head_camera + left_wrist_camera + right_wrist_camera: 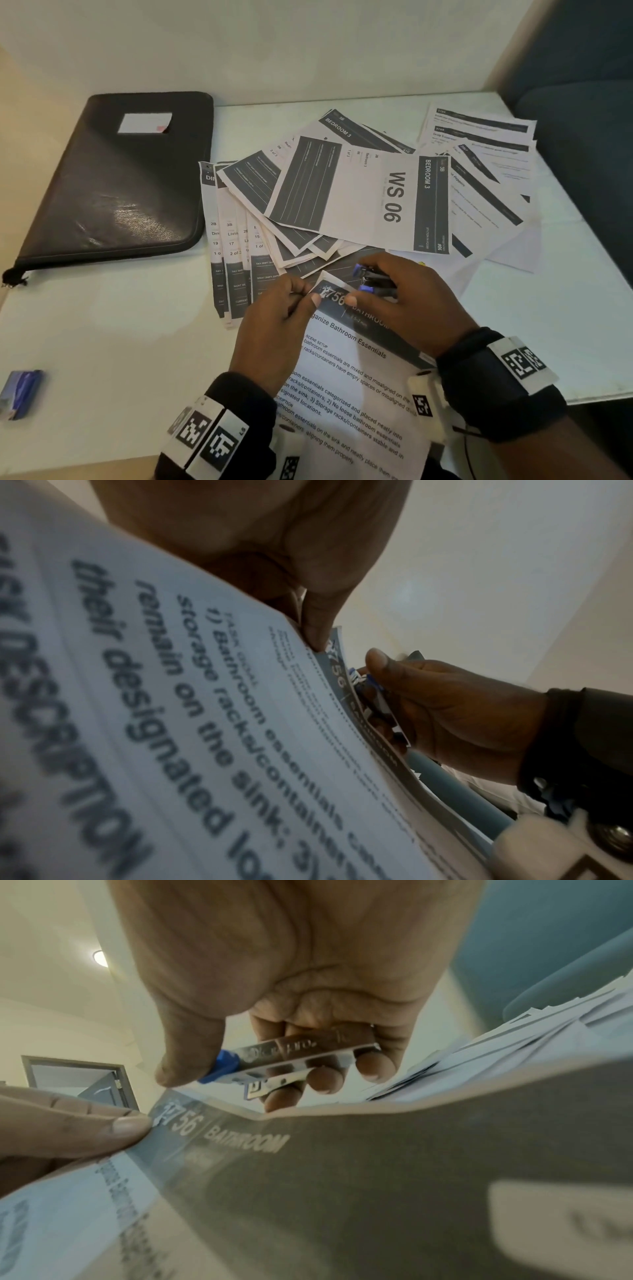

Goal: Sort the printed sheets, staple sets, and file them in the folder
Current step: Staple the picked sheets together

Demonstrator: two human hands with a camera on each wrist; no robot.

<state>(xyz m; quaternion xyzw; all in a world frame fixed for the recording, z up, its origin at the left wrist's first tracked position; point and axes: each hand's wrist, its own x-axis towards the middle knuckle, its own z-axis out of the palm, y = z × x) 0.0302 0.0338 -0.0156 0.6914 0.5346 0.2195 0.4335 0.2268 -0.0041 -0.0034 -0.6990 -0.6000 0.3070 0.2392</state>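
Printed set "756 Bathroom" (356, 370), dark header band, held above the bench (102, 325).
Left hand (274, 329) pinches its top corner; right hand (407, 301) grips a blue-tipped metal stapler (294, 1056) beside that corner. Black zipped folder (120, 181) lies far left.

— What carries it all?

— A pale white table (102, 325).

— What lies on it?

— A black zip folder (116, 185), closed and flat, with a white label on its cover. Just right of the folder spreads a loose fan of printed sheets (359, 192), overlapping each other, one reading "WS 06" and "BEDROOM 3" on top.

— Anything else?

— Nearer than the folder, well apart from it by the left edge, a small blue box (22, 394).
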